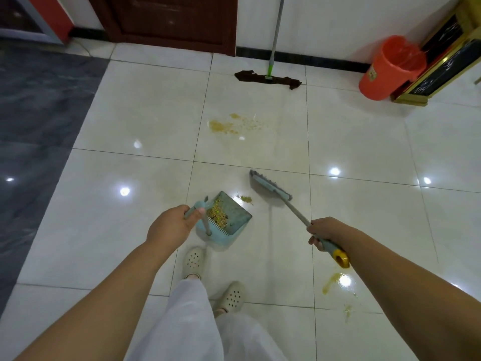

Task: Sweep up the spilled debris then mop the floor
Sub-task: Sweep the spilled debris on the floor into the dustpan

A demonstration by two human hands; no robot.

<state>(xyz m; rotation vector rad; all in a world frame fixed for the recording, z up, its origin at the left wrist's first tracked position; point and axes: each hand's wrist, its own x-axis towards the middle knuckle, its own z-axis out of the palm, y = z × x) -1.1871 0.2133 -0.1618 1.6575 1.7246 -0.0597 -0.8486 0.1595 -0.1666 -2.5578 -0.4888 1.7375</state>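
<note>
My left hand [173, 223] grips the handle of a light blue dustpan [234, 217] that rests on the white tiles and holds a heap of yellowish grainy debris. My right hand [325, 231] holds the grey handle of a broom [269, 187], whose head is lifted just right of the pan's mouth. A small pile of debris [246, 198] lies between pan and broom head. A larger scatter of debris [234, 125] lies further ahead. A yellow wet stain [330, 282] marks the floor near my right forearm. A flat mop [269, 78] with a dark cloth leans against the far wall.
An orange bin [387, 70] with a liner stands at the back right beside a gold-framed black cabinet [442, 63]. A dark wooden door [171, 22] is at the back. Dark grey flooring [33, 113] runs along the left. My feet in pale clogs [194, 261] stand behind the dustpan.
</note>
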